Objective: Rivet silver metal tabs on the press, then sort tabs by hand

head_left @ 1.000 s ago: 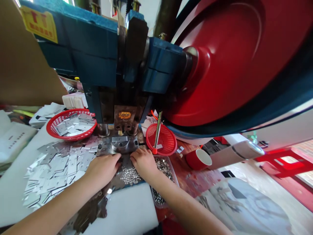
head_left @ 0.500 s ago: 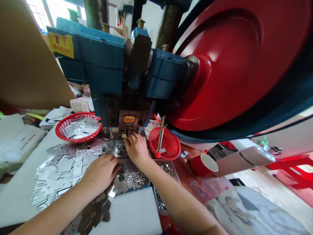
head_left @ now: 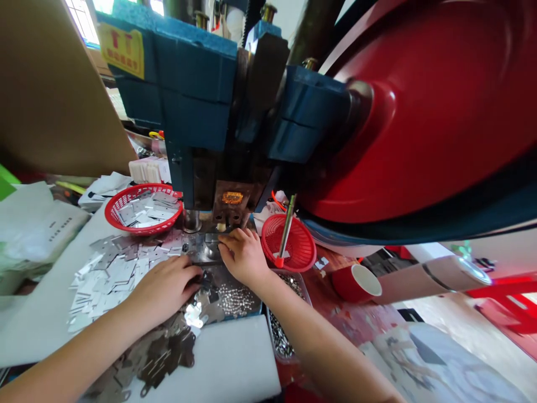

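Under the blue press (head_left: 197, 95), the right hand (head_left: 243, 257) bunches its fingers at the steel die plate (head_left: 201, 246). I can't tell if they pinch a part. The left hand (head_left: 165, 285) lies curled, palm down, beside the metal blanks (head_left: 117, 268), its hold hidden. If the ram drops now, those fingertips get crushed, and the red flywheel (head_left: 419, 112) looks blurred, maybe spinning.

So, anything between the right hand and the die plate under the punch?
Nothing visible. The right hand has its fingertips on the die plate, below the punch block. The left hand sits beside it, at the loose metal blanks.
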Available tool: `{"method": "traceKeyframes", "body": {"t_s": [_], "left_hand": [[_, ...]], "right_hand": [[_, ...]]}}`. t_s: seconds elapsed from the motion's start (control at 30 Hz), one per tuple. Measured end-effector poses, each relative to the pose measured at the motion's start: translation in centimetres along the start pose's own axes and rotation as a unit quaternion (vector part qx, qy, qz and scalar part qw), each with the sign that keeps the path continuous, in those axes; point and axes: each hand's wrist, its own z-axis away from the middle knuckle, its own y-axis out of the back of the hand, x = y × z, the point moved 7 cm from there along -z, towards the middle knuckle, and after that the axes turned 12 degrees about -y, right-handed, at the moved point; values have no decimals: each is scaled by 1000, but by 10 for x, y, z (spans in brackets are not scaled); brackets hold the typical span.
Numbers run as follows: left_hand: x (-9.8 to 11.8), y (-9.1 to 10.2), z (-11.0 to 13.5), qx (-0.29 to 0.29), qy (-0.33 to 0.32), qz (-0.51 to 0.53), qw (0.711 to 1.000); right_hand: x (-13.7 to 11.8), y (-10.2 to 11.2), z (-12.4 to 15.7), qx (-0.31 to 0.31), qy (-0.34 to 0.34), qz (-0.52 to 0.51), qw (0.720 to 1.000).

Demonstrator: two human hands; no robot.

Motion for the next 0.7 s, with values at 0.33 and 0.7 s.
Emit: {"method": "traceKeyframes", "body": {"t_s": [0.33, 0.7], "left_hand": [[12, 3, 3, 17, -28, -60, 998], [-12, 37, -38, 188, 94, 140, 968]], "right_hand": [[14, 17, 21, 65, -40, -132, 988], [15, 13, 4, 78, -3, -228, 970]]}}
